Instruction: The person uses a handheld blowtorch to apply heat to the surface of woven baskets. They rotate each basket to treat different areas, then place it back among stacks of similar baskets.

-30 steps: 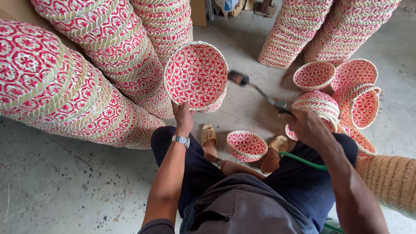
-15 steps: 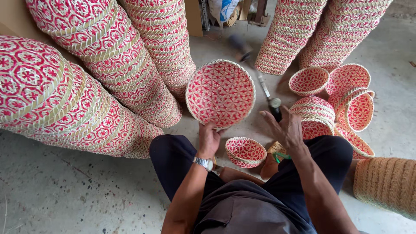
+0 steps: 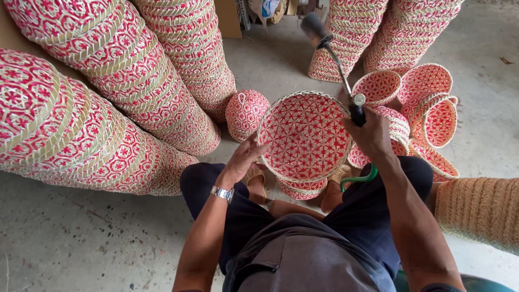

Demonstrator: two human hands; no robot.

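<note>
1. Head view, hands: my L hand (image 3: 241, 160) grips the near rim of a round woven basket (image 3: 304, 135), tilting it so the inside faces me. R hand (image 3: 372, 136) is wrapped round the dark grip of a wand-like tool (image 3: 334, 57) w/ a thin metal shaft and dark head, pointing away over the basket's far rim. Green hose (image 3: 359, 179) curls below the R wrist.
2. Progress, my guess: basket is mid-treatment; tool head isn't over the weave yet. Loose baskets (image 3: 427, 105) right of the R hand look like they're waiting; tall nested stacks (image 3: 108, 86) left of the L hand may be done, can't tell.
3. Materials: stiff open lattice, red star pattern on pale strips, bound rim. Coarse tan woven roll (image 3: 481, 211) by the R elbow; concrete floor (image 3: 81, 238).
</note>
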